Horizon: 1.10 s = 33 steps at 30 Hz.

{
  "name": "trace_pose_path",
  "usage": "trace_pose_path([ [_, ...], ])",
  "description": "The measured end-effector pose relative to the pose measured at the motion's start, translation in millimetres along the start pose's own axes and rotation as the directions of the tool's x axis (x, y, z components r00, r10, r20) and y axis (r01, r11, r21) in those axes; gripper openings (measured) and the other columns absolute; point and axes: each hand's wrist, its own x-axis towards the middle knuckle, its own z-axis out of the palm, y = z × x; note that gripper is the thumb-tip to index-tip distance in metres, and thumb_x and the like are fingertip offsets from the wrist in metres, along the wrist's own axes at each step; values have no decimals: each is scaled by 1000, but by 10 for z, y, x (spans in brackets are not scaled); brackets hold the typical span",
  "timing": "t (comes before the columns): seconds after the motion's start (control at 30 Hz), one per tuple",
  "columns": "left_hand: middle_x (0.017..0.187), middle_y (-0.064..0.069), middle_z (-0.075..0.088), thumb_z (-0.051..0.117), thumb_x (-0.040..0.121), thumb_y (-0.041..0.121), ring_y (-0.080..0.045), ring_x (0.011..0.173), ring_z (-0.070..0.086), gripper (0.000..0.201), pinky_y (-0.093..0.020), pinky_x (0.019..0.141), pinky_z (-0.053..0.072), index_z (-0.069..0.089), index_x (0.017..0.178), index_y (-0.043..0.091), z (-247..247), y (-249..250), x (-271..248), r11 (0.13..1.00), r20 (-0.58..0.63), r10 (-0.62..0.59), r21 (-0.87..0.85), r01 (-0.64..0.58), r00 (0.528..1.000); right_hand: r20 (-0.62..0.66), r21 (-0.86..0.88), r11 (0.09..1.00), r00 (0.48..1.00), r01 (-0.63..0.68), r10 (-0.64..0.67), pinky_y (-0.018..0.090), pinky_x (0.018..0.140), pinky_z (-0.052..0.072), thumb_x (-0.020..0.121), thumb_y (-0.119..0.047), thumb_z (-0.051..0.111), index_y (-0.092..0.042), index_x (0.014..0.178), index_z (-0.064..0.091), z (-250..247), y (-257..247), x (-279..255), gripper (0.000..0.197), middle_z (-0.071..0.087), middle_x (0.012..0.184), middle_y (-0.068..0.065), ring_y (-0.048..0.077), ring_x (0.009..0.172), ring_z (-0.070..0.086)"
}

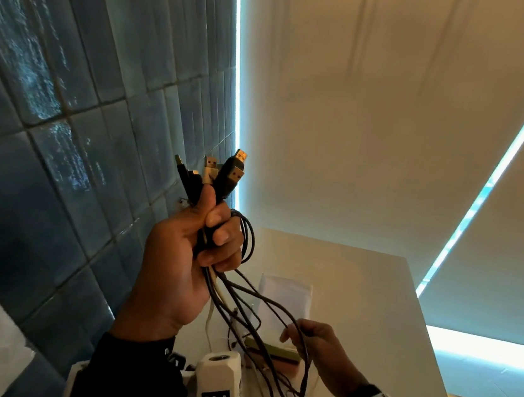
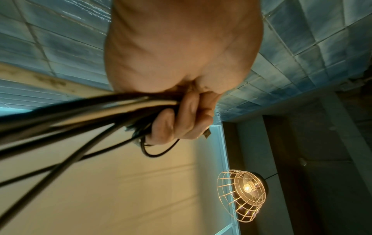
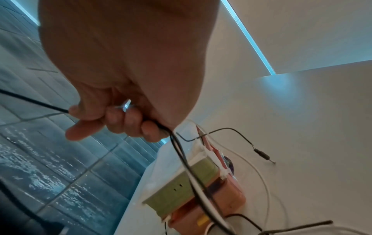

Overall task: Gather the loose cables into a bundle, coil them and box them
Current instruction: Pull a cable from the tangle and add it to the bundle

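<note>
My left hand (image 1: pixel 195 243) is raised in front of the tiled wall and grips a bundle of cables (image 1: pixel 240 308) just below their USB plugs (image 1: pixel 224 174), which stick up above my fist. Most cables are black, one is white. In the left wrist view my fingers (image 2: pixel 181 120) curl round the same black cables (image 2: pixel 80 111). The strands hang down to the white table (image 1: pixel 374 294). Lower right, my right hand (image 1: pixel 318 344) holds one thin black cable (image 3: pixel 181 152) in its curled fingers (image 3: pixel 128 125). A green and pink box (image 3: pixel 193 190) stands on the table under the hanging cables.
A blue tiled wall (image 1: pixel 67 108) runs along the left. A white sheet or bag (image 1: pixel 285 293) lies on the table behind the box. Loose cable ends (image 3: pixel 261 155) trail over the tabletop (image 3: pixel 302 127). A wire-cage lamp (image 2: pixel 241 195) hangs overhead.
</note>
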Motion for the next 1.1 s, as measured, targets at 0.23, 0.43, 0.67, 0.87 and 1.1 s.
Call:
trace_pose_path([
  [0.23, 54, 2, 40, 38, 95, 37, -7, 39, 26, 39, -23, 45, 16, 42, 62, 17, -100, -188, -2, 988, -229, -79, 112, 107, 970, -160, 52, 998, 986, -41, 49, 23, 43, 25, 95, -16, 59, -1, 81, 69, -34, -64, -14, 23, 37, 56, 0, 10, 46, 30],
  [0.43, 70, -11, 67, 39, 100, 33, -15, 52, 48, 39, -24, 48, 32, 44, 67, 14, -169, -570, 10, 921, -413, -167, 258, 291, 895, -154, 265, 937, 969, 228, -192, 28, 46, 19, 86, -18, 67, 4, 90, 64, 84, -697, -81, 22, 40, 62, 7, 15, 49, 28],
  [0.67, 70, -8, 61, 44, 93, 36, -23, 74, 60, 34, -33, 70, 44, 47, 69, 13, -11, -603, 11, 980, -318, -186, 9, 199, 930, 128, 240, 920, 929, 310, -346, 21, 49, 28, 86, -10, 63, -2, 81, 68, 225, -871, -209, 11, 43, 61, 9, 12, 51, 33],
  [0.87, 61, 1, 42, 38, 97, 36, -11, 49, 40, 39, -25, 53, 36, 42, 64, 16, 7, -313, -1, 992, -175, -61, -119, 41, 983, 47, 180, 964, 977, 195, -206, 27, 57, 26, 86, -28, 64, -6, 79, 71, 82, -416, -83, 23, 40, 73, 15, 17, 62, 33],
  [1.1, 63, 2, 47, 37, 95, 37, -6, 43, 27, 39, -23, 48, 21, 45, 62, 18, -2, -167, -131, 998, -153, 37, -53, -46, 988, 35, 19, 989, 989, 145, -145, 22, 59, 30, 89, -28, 60, -12, 70, 69, 28, -20, -11, 26, 47, 64, -1, 14, 64, 37],
])
